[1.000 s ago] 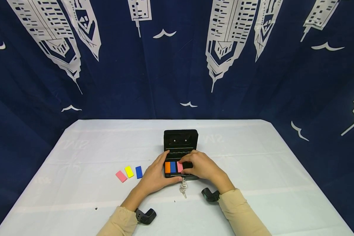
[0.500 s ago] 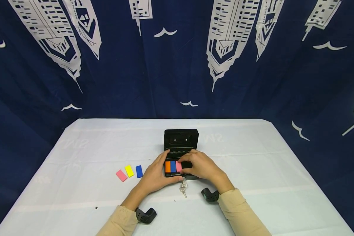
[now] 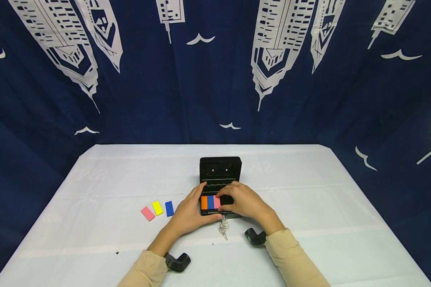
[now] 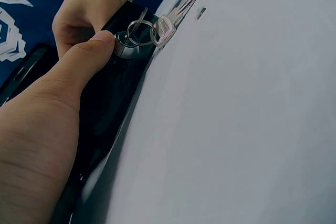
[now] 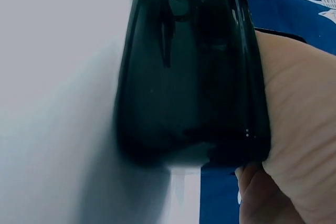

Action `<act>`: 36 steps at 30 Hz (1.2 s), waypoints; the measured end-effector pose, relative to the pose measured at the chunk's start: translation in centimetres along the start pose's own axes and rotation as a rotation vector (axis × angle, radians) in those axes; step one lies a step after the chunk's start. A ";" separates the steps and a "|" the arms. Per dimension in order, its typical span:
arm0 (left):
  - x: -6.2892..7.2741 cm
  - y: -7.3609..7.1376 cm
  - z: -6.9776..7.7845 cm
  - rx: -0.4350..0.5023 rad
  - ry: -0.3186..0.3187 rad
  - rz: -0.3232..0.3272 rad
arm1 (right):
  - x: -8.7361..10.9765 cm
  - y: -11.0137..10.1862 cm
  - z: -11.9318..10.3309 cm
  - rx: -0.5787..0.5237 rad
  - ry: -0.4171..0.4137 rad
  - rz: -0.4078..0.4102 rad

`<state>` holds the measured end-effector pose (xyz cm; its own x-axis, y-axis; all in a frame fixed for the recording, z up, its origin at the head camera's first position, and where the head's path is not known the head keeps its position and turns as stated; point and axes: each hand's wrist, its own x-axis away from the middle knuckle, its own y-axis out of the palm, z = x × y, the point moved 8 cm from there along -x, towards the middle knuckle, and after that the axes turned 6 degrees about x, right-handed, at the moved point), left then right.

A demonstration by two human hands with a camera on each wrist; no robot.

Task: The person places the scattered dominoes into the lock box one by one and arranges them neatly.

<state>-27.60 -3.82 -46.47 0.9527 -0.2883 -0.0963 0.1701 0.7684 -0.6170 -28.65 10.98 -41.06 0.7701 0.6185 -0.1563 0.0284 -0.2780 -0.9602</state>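
Observation:
A small black cash box [image 3: 220, 167] stands with its lid raised in the head view. Inside, an orange block [image 3: 204, 202] and a blue block [image 3: 210, 202] lie side by side. Against the blue one is a pink block [image 3: 217, 202], pinched between thumb and fingers of my right hand [image 3: 247, 201]. My left hand [image 3: 190, 209] grips the box's left part, its thumb by the front lock [image 4: 126, 50]. Keys [image 4: 164, 31] hang from that lock on a ring. The right wrist view shows the box's dark side [image 5: 184, 87]; the blocks are hidden there.
Left of the box, a pink block [image 3: 148, 214], a yellow block [image 3: 157, 208] and a blue block [image 3: 169, 208] lie on the white tablecloth [image 3: 93, 223]. A dark blue printed curtain [image 3: 147, 99] hangs behind the table.
My right hand has slid the pink block leftward inside the box, closing the gap to the blue block. My left hand has stayed in place.

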 end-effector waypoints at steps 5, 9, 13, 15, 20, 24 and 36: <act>0.0 0.0 0.0 0.003 -0.001 -0.001 | 0.1 -0.1 0.1 -0.011 -0.002 0.005; 0.0 0.0 0.1 0.007 0.001 -0.001 | 0.1 -0.1 0.2 -0.018 -0.011 0.018; 0.0 0.0 0.1 0.007 0.006 0.000 | 0.1 -0.2 0.2 -0.024 -0.021 0.036; 0.0 -0.1 0.1 0.005 0.008 0.001 | 0.1 -0.2 0.2 -0.025 -0.024 0.047; 0.1 -0.2 0.3 0.002 0.018 0.006 | 0.1 -0.2 0.3 -0.040 -0.016 0.071; 0.1 -0.3 0.4 -0.004 0.025 0.012 | 0.3 -0.1 0.6 -0.078 -0.005 0.101; 0.2 -0.3 0.4 0.008 0.018 0.001 | 1.3 -0.1 1.5 -0.142 -0.007 0.277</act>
<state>-27.34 -3.85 -45.99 0.9483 -0.2974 -0.1110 0.1711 0.7734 -0.6104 -28.60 12.94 -41.55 0.7569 0.5095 -0.4093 -0.0925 -0.5365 -0.8388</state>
